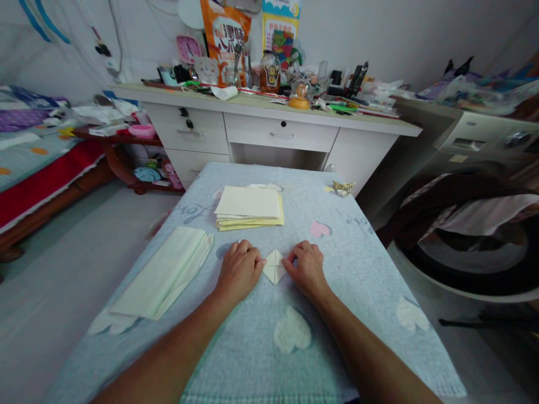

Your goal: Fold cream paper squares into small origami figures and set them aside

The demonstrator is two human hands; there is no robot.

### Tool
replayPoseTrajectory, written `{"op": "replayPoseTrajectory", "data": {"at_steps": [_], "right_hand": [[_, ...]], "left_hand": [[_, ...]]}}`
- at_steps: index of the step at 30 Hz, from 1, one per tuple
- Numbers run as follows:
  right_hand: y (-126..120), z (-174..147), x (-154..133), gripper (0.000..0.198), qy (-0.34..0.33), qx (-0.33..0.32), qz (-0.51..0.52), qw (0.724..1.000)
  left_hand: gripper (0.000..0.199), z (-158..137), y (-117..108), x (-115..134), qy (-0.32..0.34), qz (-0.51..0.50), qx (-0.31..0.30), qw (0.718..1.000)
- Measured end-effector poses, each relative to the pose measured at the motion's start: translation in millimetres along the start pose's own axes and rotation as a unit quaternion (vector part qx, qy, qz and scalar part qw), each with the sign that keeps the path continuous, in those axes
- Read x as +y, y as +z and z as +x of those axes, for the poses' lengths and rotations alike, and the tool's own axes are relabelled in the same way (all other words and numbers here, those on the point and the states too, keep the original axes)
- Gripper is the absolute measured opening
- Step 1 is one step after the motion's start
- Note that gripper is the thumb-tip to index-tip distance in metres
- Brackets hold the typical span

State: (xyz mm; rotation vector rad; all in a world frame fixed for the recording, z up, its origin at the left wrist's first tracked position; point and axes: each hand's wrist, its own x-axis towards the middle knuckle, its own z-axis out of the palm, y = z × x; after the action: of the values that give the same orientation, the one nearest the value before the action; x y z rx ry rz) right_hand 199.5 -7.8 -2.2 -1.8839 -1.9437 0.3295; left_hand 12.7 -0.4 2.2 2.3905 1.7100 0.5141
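A small cream folded-paper diamond (274, 273), seamed lengthwise and crosswise, lies on a heart-patterned tablecloth (248, 353), the left hand (241, 265) pinching its nine o'clock corner, the right hand (307, 269) its three o'clock; folded sheets (166, 272) lie at nine, a paper stack (249, 202) beyond at eleven.

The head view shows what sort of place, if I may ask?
Most likely a room in a home, perhaps a bedroom: there is a bed on the left, a cluttered desk against the wall, and a washing machine on the right.
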Motion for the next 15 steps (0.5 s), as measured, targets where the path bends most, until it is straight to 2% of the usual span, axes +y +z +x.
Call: {"op": "replayPoseTrajectory", "data": {"at_steps": [11,15], "right_hand": [[-0.6,-0.8,-0.3,0.014,-0.008,0.003,-0.001,1.000],[-0.5,-0.1,-0.1,0.013,-0.007,-0.004,-0.004,1.000]], "left_hand": [[0.013,1.7,2.6,-9.2,-0.019,-0.009,0.010,1.000],[0.025,4.1,1.8,-13.3,-0.009,-0.054,0.011,0.998]]}}
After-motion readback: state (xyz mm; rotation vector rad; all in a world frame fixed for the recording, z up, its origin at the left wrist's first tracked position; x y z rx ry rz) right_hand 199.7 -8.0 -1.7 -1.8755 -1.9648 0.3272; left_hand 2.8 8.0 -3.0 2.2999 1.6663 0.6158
